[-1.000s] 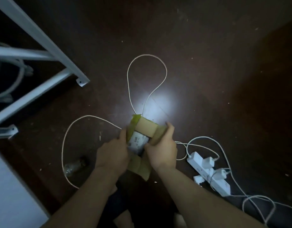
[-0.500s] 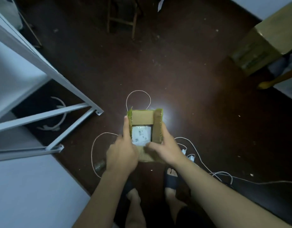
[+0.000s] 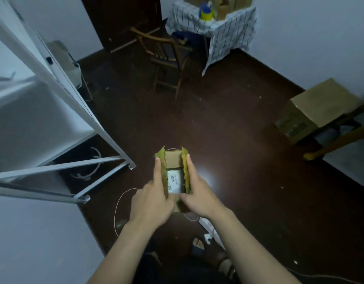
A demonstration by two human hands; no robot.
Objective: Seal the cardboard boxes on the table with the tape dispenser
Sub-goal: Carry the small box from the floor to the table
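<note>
Head: labelled packet (image 3: 174, 181) in open box (image 3: 172, 160)

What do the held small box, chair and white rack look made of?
The small box looks like matte brown cardboard, with creased flaps. The chair is probably varnished wood: brown curved rails. The white rack is likely painted metal: thin straight bars.

Brown cardboard box (image 3: 172, 160) (white label (image 3: 174, 181) inside), blue-striped white tablecloth (image 3: 230, 31).

Label (image 3: 173, 179) text unreadable (too small), box (image 3: 172, 159) underside hidden
</note>
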